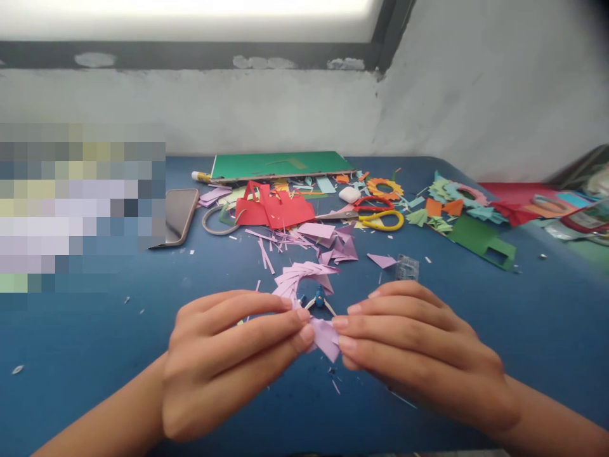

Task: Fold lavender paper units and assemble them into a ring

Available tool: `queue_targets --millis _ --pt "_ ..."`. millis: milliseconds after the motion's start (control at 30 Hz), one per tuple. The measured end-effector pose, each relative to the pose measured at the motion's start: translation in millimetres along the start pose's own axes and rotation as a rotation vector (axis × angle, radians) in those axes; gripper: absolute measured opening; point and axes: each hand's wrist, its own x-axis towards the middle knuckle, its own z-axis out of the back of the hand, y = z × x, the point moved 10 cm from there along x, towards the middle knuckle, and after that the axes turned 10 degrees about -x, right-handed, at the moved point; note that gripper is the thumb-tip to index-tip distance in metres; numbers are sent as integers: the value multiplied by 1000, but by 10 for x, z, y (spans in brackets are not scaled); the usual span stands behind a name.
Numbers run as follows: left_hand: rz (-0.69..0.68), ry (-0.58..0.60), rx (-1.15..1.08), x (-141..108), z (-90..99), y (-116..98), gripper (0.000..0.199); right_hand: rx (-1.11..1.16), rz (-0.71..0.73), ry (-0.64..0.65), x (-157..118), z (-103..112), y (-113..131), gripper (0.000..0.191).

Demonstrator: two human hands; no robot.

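Observation:
Between my two hands is a curved chain of folded purple paper pieces (304, 274), bent into an open ring. My left hand (238, 355) pinches the near left part of it with thumb and fingertips. On the near right end, my right hand (423, 346) grips a purple folded piece (326, 337); its fingertips hide that edge. Just behind the fingers, seen through the ring, a small blue compass (320, 297) with pale legs lies on the table. Loose purple paper triangles (345, 244) lie beyond the ring.
Behind are red paper (280, 208), scissors (375, 216) with red and yellow handles, a white eraser (349, 194) and a green board (280, 164). A phone (179, 216) lies left. Finished paper rings (386, 188) and green card (480, 241) lie right. Paper scraps litter the blue table (95, 381).

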Motion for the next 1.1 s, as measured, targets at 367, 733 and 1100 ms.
queue_targets --millis 367,733,1100 --pt "-62 -2 -49 8 -21 -142 24 107 -1 11 -25 -75 -35 20" --pt "-94 -8 -3 41 -11 -151 26 175 -94 -54 -28 -133 -131 11" --pt "-148 20 -40 35 -54 -161 29 212 -49 6 -27 -175 -88 22"
